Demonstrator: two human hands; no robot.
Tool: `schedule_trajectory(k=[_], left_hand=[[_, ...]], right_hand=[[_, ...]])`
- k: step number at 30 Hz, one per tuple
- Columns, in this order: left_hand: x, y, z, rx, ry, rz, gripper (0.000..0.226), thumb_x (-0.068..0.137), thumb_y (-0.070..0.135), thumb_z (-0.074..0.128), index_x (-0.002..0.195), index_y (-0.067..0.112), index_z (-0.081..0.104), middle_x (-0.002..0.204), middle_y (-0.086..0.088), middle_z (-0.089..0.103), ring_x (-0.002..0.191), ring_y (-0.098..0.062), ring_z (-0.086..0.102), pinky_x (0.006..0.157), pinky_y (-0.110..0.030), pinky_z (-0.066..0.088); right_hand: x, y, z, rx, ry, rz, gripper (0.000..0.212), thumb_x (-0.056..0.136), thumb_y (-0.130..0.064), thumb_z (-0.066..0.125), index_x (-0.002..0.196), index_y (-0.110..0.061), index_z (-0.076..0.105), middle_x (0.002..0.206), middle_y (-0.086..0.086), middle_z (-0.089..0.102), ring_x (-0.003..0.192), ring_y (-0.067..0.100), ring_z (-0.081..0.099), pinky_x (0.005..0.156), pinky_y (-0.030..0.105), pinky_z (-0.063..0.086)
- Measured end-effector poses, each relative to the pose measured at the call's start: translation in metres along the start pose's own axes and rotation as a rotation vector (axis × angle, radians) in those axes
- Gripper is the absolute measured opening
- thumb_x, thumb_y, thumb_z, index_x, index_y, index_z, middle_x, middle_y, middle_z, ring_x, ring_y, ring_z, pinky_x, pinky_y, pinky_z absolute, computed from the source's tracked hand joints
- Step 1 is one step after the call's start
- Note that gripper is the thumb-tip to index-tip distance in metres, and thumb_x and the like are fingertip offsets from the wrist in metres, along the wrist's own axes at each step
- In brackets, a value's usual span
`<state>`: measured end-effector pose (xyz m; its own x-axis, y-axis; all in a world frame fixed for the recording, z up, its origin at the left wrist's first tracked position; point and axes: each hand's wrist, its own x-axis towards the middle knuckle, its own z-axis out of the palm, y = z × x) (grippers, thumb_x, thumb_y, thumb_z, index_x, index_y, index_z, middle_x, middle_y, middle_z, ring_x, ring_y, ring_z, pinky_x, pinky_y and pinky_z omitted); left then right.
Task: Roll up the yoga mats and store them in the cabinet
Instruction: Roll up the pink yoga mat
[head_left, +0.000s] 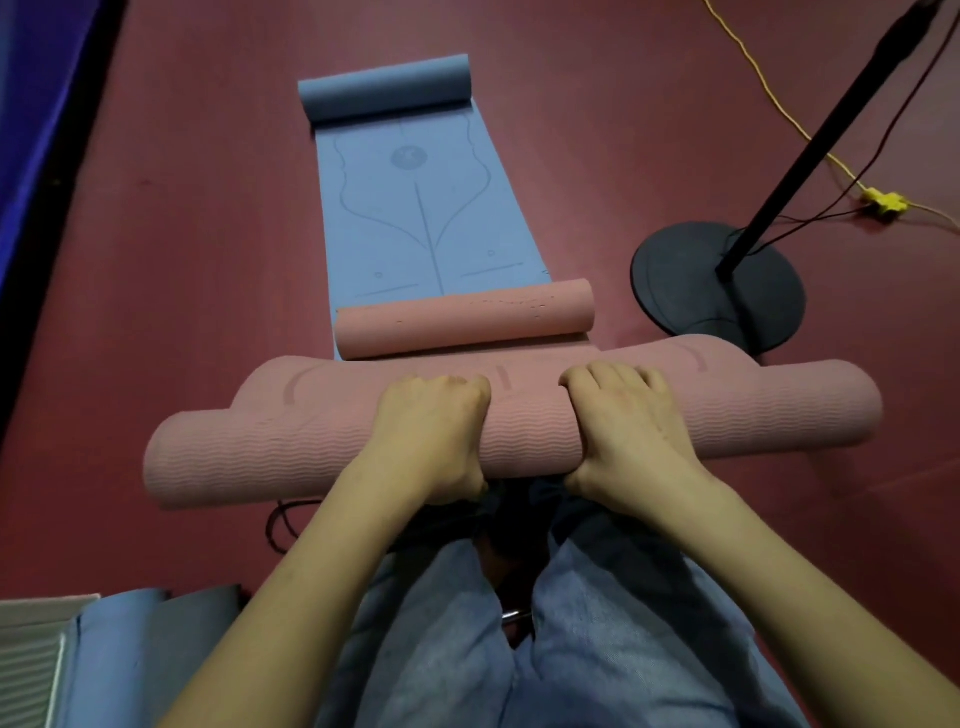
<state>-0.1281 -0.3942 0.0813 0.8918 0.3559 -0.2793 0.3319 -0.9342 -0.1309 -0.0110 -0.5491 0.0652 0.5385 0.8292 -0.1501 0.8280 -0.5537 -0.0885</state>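
1. Pink yoga mat (311, 447) lies crosswise at the centre of the view, its near portion wound into a thick roll right in front of the person's knees (613, 623), likely so body weight can bear down on it.
2. Left hand (431, 431) and right hand (618, 426) sit side by side at the roll's middle, fingers curled over its top and thumbs tucked under the near side; gripping the middle probably keeps the winding tight and even.
3. At 12 o'clock from the hands, the mat's far end (465, 319) has curled up on itself, leaving only a short flat stretch to take in.
4. Blue yoga mat (415, 218) runs on toward 12 o'clock, partly beneath the pink one, its far end also curled; it awaits rolling.
5. A stand base (691, 280) sits at 2 o'clock, just beside the roll's right end.
6. No cabinet shows.
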Motion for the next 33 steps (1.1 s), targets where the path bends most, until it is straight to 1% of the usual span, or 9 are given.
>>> schedule_trajectory(k=[2,4,7,12,17,21,26,29,33], left_hand=[[-0.007,0.002,0.007,-0.027,0.001,-0.023,0.082,0.058,0.065,0.085,0.116,0.023,0.045,0.124,0.002,0.064,0.110,-0.027,0.062,0.078,-0.035,0.036],[-0.013,0.002,0.012,-0.071,0.017,-0.029,0.115,0.056,0.071,0.084,0.146,0.020,0.035,0.139,0.002,0.056,0.123,-0.025,0.054,0.096,-0.036,0.038],[-0.018,0.003,0.015,-0.167,0.071,-0.069,0.131,0.056,0.072,0.083,0.158,0.017,0.022,0.146,0.002,0.050,0.132,-0.023,0.047,0.106,-0.035,0.035],[-0.024,-0.003,0.031,-0.127,0.240,-0.082,0.123,0.032,0.063,0.095,0.136,0.009,0.056,0.123,-0.005,0.065,0.107,-0.030,0.062,0.091,-0.041,0.049],[-0.027,-0.004,0.039,-0.132,0.331,-0.092,0.121,0.020,0.058,0.097,0.124,0.007,0.063,0.110,-0.007,0.069,0.093,-0.031,0.066,0.082,-0.040,0.051],[-0.020,-0.007,0.039,-0.110,0.320,-0.065,0.105,0.027,0.057,0.094,0.115,0.009,0.063,0.101,-0.003,0.069,0.088,-0.029,0.066,0.078,-0.039,0.043],[-0.009,-0.010,0.024,-0.096,0.197,-0.031,0.063,0.052,0.049,0.080,0.103,0.019,0.059,0.098,-0.001,0.069,0.089,-0.030,0.067,0.081,-0.038,0.040],[0.002,-0.017,0.013,-0.092,0.104,-0.021,0.066,0.051,0.059,0.080,0.101,0.023,0.056,0.103,0.003,0.070,0.094,-0.027,0.066,0.081,-0.036,0.038],[0.010,-0.031,-0.001,-0.068,-0.010,0.004,0.073,0.048,0.070,0.080,0.100,0.025,0.055,0.102,0.003,0.070,0.092,-0.027,0.066,0.072,-0.034,0.045]], right_hand=[[0.004,0.002,-0.004,-0.008,-0.058,-0.020,0.071,0.061,-0.042,0.079,0.122,-0.022,0.048,0.121,-0.003,0.054,0.114,0.022,0.053,0.097,0.037,0.032],[0.011,0.005,-0.008,-0.017,-0.137,-0.062,0.074,0.059,-0.044,0.080,0.121,-0.022,0.047,0.121,-0.003,0.052,0.114,0.022,0.053,0.098,0.038,0.037],[0.022,0.008,-0.018,-0.002,-0.246,-0.084,0.079,0.054,-0.046,0.082,0.120,-0.020,0.048,0.120,-0.002,0.052,0.110,0.024,0.056,0.097,0.042,0.043],[0.038,0.009,-0.033,0.044,-0.366,-0.084,0.084,0.049,-0.044,0.088,0.121,-0.018,0.052,0.119,-0.002,0.056,0.104,0.024,0.058,0.090,0.039,0.051],[0.042,0.006,-0.032,0.029,-0.369,-0.102,0.080,0.051,-0.045,0.088,0.117,-0.019,0.051,0.117,-0.001,0.055,0.102,0.024,0.057,0.082,0.035,0.046],[0.034,0.010,-0.025,0.008,-0.300,-0.117,0.078,0.052,-0.051,0.087,0.112,-0.018,0.049,0.111,0.000,0.053,0.095,0.025,0.057,0.082,0.038,0.050],[0.027,0.028,-0.024,0.019,-0.243,-0.188,0.093,0.055,-0.065,0.082,0.130,-0.022,0.049,0.123,-0.003,0.058,0.110,0.023,0.058,0.087,0.035,0.044],[0.028,0.037,-0.030,0.001,-0.220,-0.242,0.103,0.056,-0.070,0.082,0.141,-0.028,0.044,0.133,-0.008,0.057,0.119,0.018,0.054,0.093,0.033,0.038],[0.032,0.055,-0.042,-0.017,-0.290,-0.281,0.114,0.051,-0.066,0.088,0.148,-0.038,0.034,0.143,-0.014,0.052,0.127,0.016,0.052,0.097,0.033,0.041]])
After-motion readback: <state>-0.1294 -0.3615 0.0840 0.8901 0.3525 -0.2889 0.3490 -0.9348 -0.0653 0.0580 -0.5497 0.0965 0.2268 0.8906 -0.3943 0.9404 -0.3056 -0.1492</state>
